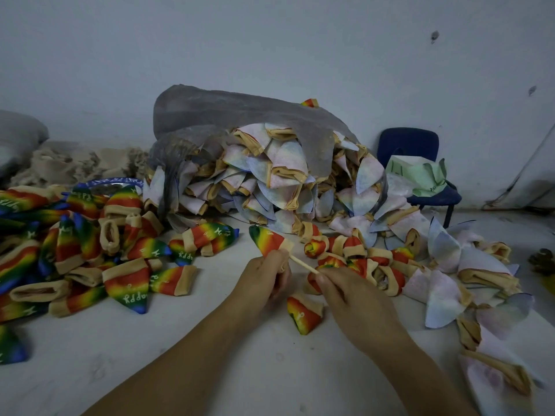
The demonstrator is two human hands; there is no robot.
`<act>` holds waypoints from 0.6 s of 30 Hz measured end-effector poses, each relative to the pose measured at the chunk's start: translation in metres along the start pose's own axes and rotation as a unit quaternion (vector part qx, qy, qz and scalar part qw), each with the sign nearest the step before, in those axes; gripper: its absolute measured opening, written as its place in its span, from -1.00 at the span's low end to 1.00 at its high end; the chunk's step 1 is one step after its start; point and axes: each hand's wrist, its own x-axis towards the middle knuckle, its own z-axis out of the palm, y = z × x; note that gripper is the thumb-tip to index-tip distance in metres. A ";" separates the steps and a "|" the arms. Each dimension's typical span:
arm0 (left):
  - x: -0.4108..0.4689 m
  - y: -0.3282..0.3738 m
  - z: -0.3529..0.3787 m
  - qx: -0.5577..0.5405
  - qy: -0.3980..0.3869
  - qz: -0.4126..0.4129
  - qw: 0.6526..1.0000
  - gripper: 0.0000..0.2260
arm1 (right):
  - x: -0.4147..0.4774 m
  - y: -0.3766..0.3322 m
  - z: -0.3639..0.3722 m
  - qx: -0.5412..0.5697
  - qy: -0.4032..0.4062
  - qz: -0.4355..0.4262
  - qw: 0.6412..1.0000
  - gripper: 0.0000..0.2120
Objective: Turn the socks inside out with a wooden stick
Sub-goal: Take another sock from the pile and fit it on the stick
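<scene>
– Nearest me, between my forearms, a loose sock in rainbow colours lies on the white surface.
– And your hands?
– My left hand is curled round the tan cuff of the held sock, whose green tip points up and away from me. My right hand pinches the wooden stick in its fingertips. The stick slants up and left to that cuff.
– What lies beyond?
– Left of my hands is a heap of rainbow socks, and just past my right hand a cluster of rolled ones. Behind these, pale socks spill from a grey plastic bag. Farther right, a blue chair stands by the wall.
</scene>
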 end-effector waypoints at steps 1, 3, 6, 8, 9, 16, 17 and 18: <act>0.000 0.000 -0.001 -0.015 -0.007 0.006 1.000 -0.40 | 0.000 0.003 -0.003 -0.005 -0.007 -0.012 1.000 -0.74; -0.001 -0.001 -0.001 -0.030 -0.016 0.027 0.999 -0.37 | 0.001 0.008 -0.007 -0.032 -0.021 -0.026 0.999 -0.72; -0.004 -0.002 -0.002 -0.011 -0.013 0.048 0.999 -0.33 | 0.002 0.010 -0.010 -0.070 -0.028 -0.032 0.997 -0.71; -0.006 -0.001 -0.001 -0.011 -0.019 0.054 0.998 -0.32 | 0.002 0.008 -0.009 -0.062 -0.030 -0.040 0.997 -0.73; -0.006 0.000 0.000 -0.003 -0.026 0.059 0.998 -0.32 | 0.001 0.006 -0.008 -0.053 -0.035 -0.044 0.997 -0.74; -0.004 0.001 -0.001 0.048 -0.052 0.055 0.996 -0.31 | -0.005 -0.002 -0.001 -0.044 -0.024 -0.025 0.998 -0.72; -0.003 0.000 0.000 0.054 -0.050 0.047 0.996 -0.31 | -0.005 -0.003 0.001 -0.045 -0.023 -0.019 0.999 -0.73; -0.003 0.000 0.001 0.060 -0.048 0.040 0.996 -0.30 | -0.005 -0.004 0.002 -0.042 -0.018 -0.011 0.999 -0.74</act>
